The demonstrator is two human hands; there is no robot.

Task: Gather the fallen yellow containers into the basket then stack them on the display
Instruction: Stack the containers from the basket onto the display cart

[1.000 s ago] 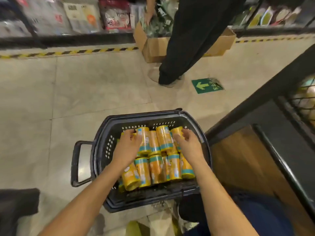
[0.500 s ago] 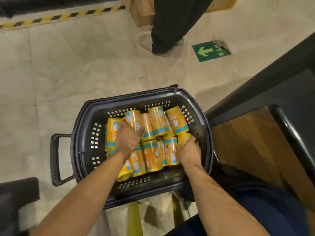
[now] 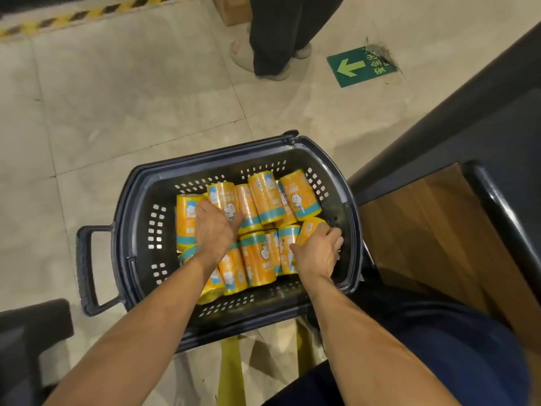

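Head view: right hand point(image 3: 319, 254) fingers point(image 3: 336, 235) apparently round a yellow container point(image 3: 311, 227); left hand point(image 3: 216, 230) fingers hidden, grip unclear.

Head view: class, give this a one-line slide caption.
Left hand and right hand reach among yellow containers piled in a dark basket on the floor.

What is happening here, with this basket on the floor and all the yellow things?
A person is reaching with both hands into a dark basket on the floor, where many yellow containers lie on their sides. The left hand closes over the face-label container, and the right hand grips the right-wall container. Neither is lifted out yet. A second person stands farther off on the tiles.
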